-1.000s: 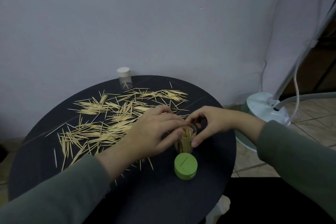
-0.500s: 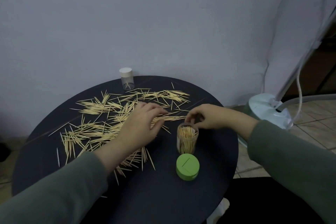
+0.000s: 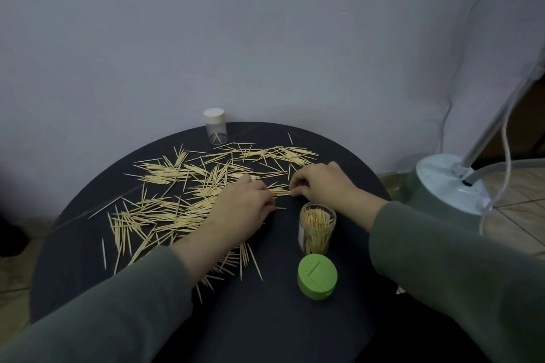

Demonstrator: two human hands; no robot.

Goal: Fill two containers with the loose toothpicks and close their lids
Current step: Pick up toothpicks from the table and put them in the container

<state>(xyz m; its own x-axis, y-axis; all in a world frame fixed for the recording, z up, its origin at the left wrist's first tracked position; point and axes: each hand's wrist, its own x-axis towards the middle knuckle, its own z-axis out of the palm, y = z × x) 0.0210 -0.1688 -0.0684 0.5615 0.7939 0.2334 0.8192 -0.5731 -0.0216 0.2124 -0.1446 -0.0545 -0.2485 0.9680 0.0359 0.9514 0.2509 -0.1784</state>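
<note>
Toothpicks lie scattered over the left and far half of the round dark bench, most of them with the long axis running roughly left to right, some fanned at a slant. Compared with one second ago, we see that both hands have left the open jar and moved farther away, into the pile. Half a second ago the left hand was a little more to the left; now the two hands almost meet.

Our left hand rests palm down on the toothpicks, fingers curled, and we cannot tell if the grip holds anything. Our right hand has the fingertips pinched together on a small bundle of toothpicks which lies flat and points left, toward the left hand. This bundle lies between the two hands, just behind the jar.

The jar stands upright near the right wrist, packed with toothpicks standing on end. The green lid lies on the bench just in front of it, not touching. A second small jar with a white cap stands at the far edge, closed, with only a few toothpicks inside.
</note>
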